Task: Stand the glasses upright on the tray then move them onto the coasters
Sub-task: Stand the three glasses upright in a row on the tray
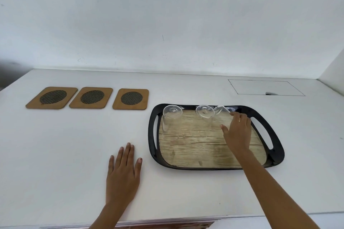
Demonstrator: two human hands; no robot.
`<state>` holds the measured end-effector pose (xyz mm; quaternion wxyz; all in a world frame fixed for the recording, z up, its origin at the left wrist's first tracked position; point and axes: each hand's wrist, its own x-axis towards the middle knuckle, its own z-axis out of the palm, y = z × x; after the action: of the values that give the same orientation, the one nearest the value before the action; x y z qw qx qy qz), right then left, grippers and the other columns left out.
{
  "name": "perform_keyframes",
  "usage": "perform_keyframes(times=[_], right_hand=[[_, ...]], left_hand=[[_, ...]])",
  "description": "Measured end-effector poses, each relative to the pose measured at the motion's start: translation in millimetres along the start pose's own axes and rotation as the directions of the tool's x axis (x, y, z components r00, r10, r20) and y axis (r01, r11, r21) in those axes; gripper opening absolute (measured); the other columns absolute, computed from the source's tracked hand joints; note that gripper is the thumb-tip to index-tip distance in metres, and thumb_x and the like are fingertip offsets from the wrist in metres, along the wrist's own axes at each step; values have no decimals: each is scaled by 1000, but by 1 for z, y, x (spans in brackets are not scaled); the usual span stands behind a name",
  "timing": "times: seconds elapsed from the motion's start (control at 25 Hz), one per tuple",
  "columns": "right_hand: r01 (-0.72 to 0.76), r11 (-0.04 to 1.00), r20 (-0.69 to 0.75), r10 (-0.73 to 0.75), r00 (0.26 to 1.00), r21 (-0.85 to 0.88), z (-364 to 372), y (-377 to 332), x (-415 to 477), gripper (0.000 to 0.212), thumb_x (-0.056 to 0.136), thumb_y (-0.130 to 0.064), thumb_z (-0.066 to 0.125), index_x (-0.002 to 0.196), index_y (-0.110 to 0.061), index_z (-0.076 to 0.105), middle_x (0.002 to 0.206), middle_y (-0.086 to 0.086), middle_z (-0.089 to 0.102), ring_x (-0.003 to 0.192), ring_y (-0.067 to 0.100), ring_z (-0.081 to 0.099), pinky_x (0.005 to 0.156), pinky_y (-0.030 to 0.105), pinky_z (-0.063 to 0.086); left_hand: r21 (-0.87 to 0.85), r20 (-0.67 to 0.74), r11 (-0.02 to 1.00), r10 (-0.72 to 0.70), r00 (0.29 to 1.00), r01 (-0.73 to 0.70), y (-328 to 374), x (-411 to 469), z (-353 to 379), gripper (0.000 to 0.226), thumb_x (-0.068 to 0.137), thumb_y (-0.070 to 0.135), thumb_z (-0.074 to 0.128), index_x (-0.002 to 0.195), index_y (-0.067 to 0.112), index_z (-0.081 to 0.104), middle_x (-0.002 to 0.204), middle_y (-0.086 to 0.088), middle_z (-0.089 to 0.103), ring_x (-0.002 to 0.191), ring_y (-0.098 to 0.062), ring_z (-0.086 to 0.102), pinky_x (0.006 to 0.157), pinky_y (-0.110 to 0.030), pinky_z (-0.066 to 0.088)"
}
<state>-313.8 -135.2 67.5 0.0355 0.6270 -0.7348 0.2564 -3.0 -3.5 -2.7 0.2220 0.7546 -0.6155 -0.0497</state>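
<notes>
A black-rimmed tray (277,135) with a wood-pattern floor lies at the right of the white counter. Two clear glasses stand on it: one at the left (172,122), one in the middle (204,120). A third clear glass (221,110) is tilted over at the tray's far edge, and my right hand (237,130) holds it by its lower part. My left hand (123,171) lies flat on the counter, left of the tray, holding nothing. Three wooden coasters with dark mesh centres sit in a row at the far left: left (52,97), middle (91,97), right (131,99).
A wall rises right behind the counter, and a side wall closes in at the far right. A rectangular hatch outline (265,87) with a small finger hole is set in the counter behind the tray. The counter's front edge runs along the bottom.
</notes>
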Motion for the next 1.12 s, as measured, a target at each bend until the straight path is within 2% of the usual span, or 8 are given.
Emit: perform_keyframes(times=[0.2, 0.36, 0.48, 0.56, 0.64, 0.8, 0.96, 1.12], right_hand=[[-67, 971, 305, 137, 942, -227, 3, 17, 29, 79, 86, -48, 65, 136, 6, 36, 135, 24, 46, 123, 36, 50, 97, 41, 46], [-443, 886, 411, 356, 839, 136, -7, 28, 36, 60, 83, -48, 65, 110, 5, 58, 91, 14, 61, 84, 29, 60, 71, 35, 46], [-809, 177, 713, 394, 580, 561, -18, 43, 30, 38, 85, -43, 63, 92, -6, 57, 69, 9, 59, 63, 23, 59, 60, 30, 51], [-779, -326, 844, 223, 488, 536, -25, 52, 22, 42, 82, -41, 63, 100, -5, 54, 84, 14, 61, 69, 25, 60, 60, 32, 51], [-731, -468, 851, 97, 517, 497, -33, 56, 11, 54, 80, -45, 63, 114, -4, 52, 96, 15, 61, 78, 25, 60, 67, 30, 50], [-627, -355, 706, 161, 690, 693, -35, 52, -6, 62, 66, -21, 79, 119, -4, 52, 119, 16, 62, 92, 30, 72, 75, 37, 62], [-357, 363, 251, 308, 918, 861, -28, 34, -11, 81, 64, -14, 88, 126, -27, 38, 120, 5, 57, 102, 20, 64, 75, 27, 50], [-243, 686, 56, 284, 957, 686, -15, 29, -9, 82, 62, -21, 90, 125, -25, 37, 120, 7, 57, 101, 26, 62, 86, 42, 51]], left_hand=[[-13, -5, 1000, 3, 1000, -3, 0, -1, -2, 96, 78, 68, -19, 145, 14, 24, 155, -1, 26, 144, -18, 20, 120, -44, 12], [-17, -8, 1000, -2, 1000, 2, 0, -1, -1, 96, 78, 68, -19, 146, 15, 24, 155, 1, 26, 144, -17, 19, 120, -43, 12], [-8, -8, 1000, -1, 1000, 1, 0, 0, -1, 96, 78, 68, -19, 146, 16, 24, 155, 0, 26, 144, -18, 19, 120, -43, 12], [1, -8, 1000, 4, 1000, -4, 0, 0, -1, 95, 79, 66, -19, 146, 15, 24, 155, -1, 27, 144, -19, 21, 120, -44, 13], [9, -10, 1000, 7, 1000, -7, 0, 0, 0, 94, 80, 65, -18, 146, 14, 25, 154, -1, 28, 144, -20, 22, 119, -45, 14], [19, -14, 1000, 6, 1000, -6, -1, 0, 1, 90, 82, 65, -13, 145, 14, 27, 154, -1, 29, 143, -20, 23, 119, -45, 14], [11, 5, 1000, -7, 1000, 7, 0, 1, 0, 77, 84, 55, 2, 146, 16, 23, 155, 0, 24, 144, -17, 18, 120, -44, 11], [5, 6, 1000, -6, 1000, 6, 1, 0, -2, 77, 83, 54, 1, 146, 16, 22, 156, 0, 23, 145, -17, 17, 120, -42, 10]])
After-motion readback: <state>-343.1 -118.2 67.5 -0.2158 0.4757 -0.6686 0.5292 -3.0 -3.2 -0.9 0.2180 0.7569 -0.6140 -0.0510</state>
